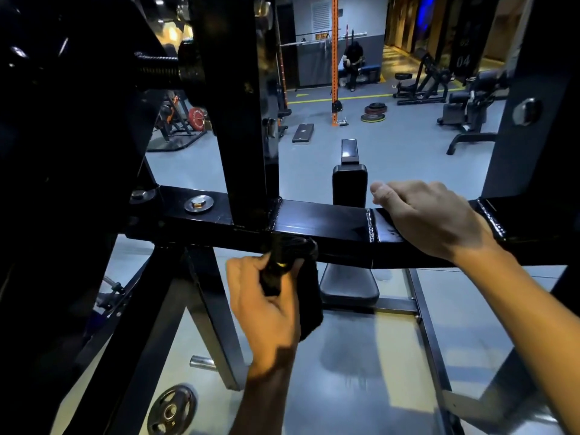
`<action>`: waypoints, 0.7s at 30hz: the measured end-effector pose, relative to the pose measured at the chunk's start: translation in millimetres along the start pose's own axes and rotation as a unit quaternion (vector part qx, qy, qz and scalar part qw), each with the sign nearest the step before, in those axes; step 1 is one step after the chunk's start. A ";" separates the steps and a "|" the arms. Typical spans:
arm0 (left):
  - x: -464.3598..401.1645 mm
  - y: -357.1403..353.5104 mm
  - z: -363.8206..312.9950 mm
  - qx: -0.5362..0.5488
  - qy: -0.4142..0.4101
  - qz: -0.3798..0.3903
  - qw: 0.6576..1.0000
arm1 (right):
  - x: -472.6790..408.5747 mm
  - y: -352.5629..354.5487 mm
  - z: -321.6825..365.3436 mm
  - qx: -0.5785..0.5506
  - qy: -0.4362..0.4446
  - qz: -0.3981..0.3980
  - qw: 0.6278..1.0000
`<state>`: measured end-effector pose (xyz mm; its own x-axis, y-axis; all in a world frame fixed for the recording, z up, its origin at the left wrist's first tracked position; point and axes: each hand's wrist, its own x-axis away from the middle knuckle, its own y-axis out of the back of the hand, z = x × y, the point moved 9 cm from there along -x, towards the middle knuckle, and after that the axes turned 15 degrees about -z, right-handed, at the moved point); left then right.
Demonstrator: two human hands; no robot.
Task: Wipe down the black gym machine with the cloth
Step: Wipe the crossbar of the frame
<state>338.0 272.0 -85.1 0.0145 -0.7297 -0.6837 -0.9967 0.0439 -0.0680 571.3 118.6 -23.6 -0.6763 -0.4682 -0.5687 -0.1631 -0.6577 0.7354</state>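
The left hand (266, 306) is raised from below, fingers curled tight in a grip, back of the hand turned to the camera. The right hand (430, 218) is laid palm-down, fingers bent forward, forearm stretched out.

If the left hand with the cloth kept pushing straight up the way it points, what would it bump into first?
Most likely the underside of the black crossbar: the left hand holds the black cloth just beneath it, already touching or nearly so.
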 end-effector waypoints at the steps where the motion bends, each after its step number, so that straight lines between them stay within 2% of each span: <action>1: -0.2 -2.8 -1.6 -0.002 -0.008 0.018 1.000 | 0.2 0.2 -0.3 -0.002 0.000 0.000 1.000; 4: -16.5 3.0 0.2 -0.018 -0.027 0.040 0.999 | 1.3 0.2 1.1 -0.008 0.004 0.008 1.000; 8: -36.9 27.8 13.7 -0.029 0.016 -0.021 0.999 | 2.9 2.3 4.0 -0.002 0.006 0.005 1.000; 11: -24.6 27.2 10.7 -0.025 0.015 -0.056 0.998 | 3.7 5.2 8.1 -0.003 0.010 -0.002 1.000; 13: -4.3 8.6 -0.9 -0.003 0.002 -0.032 0.999 | 5.0 7.0 9.4 -0.012 0.002 -0.006 1.000; 15: 18.5 -13.4 -20.2 0.024 -0.019 0.024 0.999 | 5.4 7.8 9.3 -0.014 -0.001 -0.005 1.000; 18: 26.1 -26.0 -26.0 0.049 0.009 0.081 0.995 | 6.0 9.5 8.8 -0.015 0.011 -0.005 1.000; 19: 20.4 -24.0 -20.1 0.049 0.017 0.084 0.995 | 6.1 9.9 8.1 -0.015 0.012 -0.005 1.000; 21: 1.3 -7.1 -8.1 0.026 0.005 0.043 0.999 | 6.1 9.0 9.9 -0.018 0.018 -0.004 1.000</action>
<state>344.5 265.1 -79.6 -0.0727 -0.7289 -0.6808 -0.9887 0.1423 -0.0468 558.7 115.6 -16.8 -0.6490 -0.4824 -0.5884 -0.1424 -0.6827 0.7167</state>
